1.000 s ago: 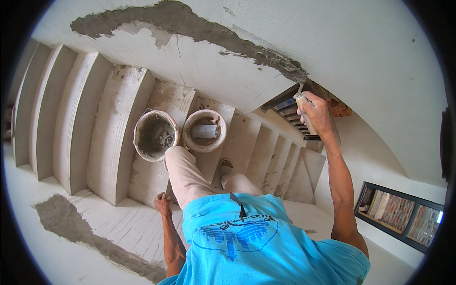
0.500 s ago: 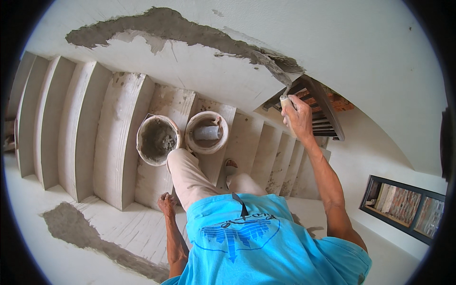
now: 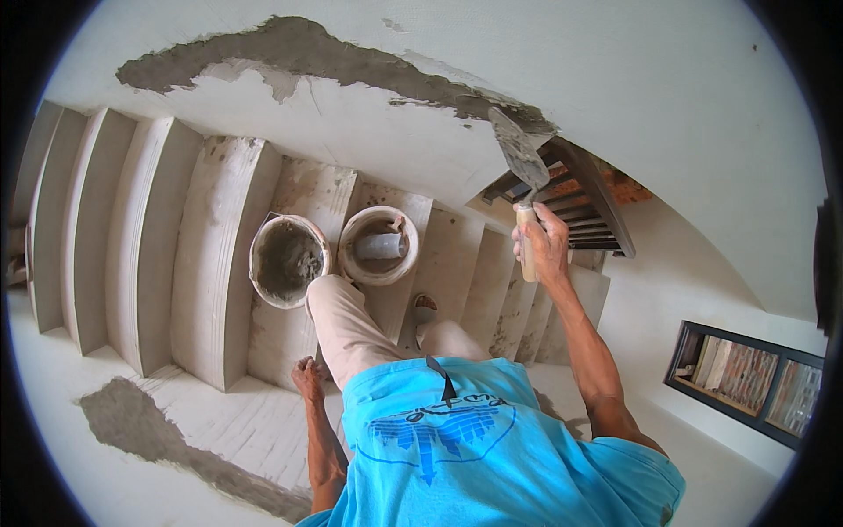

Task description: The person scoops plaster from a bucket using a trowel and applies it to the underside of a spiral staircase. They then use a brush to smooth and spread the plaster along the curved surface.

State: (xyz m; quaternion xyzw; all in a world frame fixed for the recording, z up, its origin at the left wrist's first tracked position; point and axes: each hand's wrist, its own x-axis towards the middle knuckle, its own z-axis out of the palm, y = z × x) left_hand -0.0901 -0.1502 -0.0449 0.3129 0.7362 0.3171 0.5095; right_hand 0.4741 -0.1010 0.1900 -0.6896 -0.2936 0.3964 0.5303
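Observation:
My right hand (image 3: 542,246) is closed round the wooden handle of a pointed trowel (image 3: 520,156). Grey smears cover its metal blade, which points up and left. The blade's tip overlaps the right end of a long patch of grey mortar (image 3: 307,48) on the white wall; I cannot tell whether it touches. My left hand (image 3: 308,379) hangs low beside my left knee, its fingers curled in, and nothing shows in it. In front of my legs stand two buckets: a left bucket (image 3: 255,263) with wet grey mortar, and a right bucket (image 3: 354,230) holding a pale cylindrical thing.
Concrete stairs (image 3: 198,255) run across from left to right under me. A dark railing (image 3: 597,198) lies beyond my right hand. Another mortar patch (image 3: 132,417) marks the lower-left wall. At right is a dark-framed window (image 3: 729,373).
My right hand has drawn the trowel slightly down from the mortar patch and turned it, so that more of the blade's face shows. My left hand has stayed put.

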